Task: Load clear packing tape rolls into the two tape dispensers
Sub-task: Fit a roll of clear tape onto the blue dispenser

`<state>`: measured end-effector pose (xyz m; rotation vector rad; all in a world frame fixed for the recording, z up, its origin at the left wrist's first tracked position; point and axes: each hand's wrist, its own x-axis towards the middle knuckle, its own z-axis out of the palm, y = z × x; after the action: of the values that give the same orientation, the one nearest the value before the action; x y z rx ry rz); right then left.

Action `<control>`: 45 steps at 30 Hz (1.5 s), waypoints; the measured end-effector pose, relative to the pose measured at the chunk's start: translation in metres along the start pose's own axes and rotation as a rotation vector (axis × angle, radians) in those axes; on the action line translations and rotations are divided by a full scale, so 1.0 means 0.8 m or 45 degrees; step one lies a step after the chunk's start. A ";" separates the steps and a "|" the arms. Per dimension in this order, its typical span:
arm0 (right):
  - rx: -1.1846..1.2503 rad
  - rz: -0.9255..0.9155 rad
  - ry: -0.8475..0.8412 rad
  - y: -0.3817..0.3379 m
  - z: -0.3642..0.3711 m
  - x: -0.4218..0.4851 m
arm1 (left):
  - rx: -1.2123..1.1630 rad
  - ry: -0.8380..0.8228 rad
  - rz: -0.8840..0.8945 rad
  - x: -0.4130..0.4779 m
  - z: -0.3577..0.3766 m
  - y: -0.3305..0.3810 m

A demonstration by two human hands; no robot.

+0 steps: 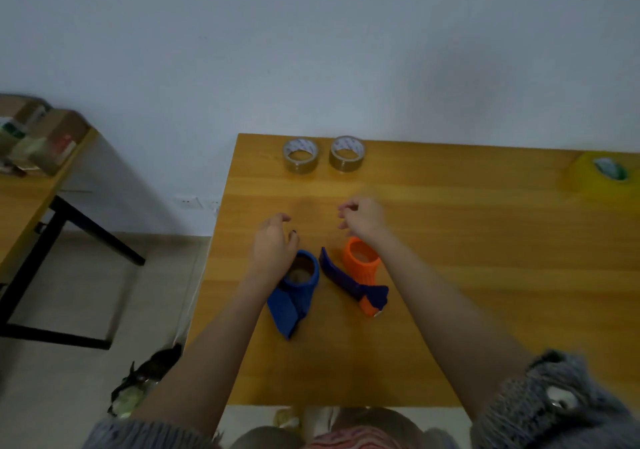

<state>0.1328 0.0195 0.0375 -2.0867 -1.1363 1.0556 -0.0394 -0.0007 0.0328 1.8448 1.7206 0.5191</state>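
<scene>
Two clear tape rolls stand side by side at the table's far edge, the left roll (300,154) and the right roll (347,153). A blue dispenser (294,292) lies near the middle of the table. Beside it lies an orange dispenser (362,264) with a dark blue handle (341,277). My left hand (272,244) hovers just beyond the blue dispenser, fingers loosely curled and holding nothing. Above the orange dispenser my right hand (363,218) is raised, blurred, fingers loosely curled, also empty. Both hands are well short of the rolls.
The wooden table (485,275) stands against a white wall. A yellow tape roll (602,173) sits at its far right. A second table (20,206) at the left carries cardboard boxes (41,137). A dark bag (145,379) lies on the floor.
</scene>
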 end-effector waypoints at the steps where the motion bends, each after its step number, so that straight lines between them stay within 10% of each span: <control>1: -0.008 -0.012 0.008 0.003 -0.007 -0.002 | -0.001 0.004 0.012 -0.002 0.003 0.007; 45: -0.283 -0.124 -0.121 0.277 -0.432 0.072 | 0.177 -0.194 0.065 -0.036 0.339 0.443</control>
<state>0.5375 -0.0712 0.0413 -2.1418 -1.4460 1.0318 0.4017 -0.0737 0.0510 1.9751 1.6477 0.2758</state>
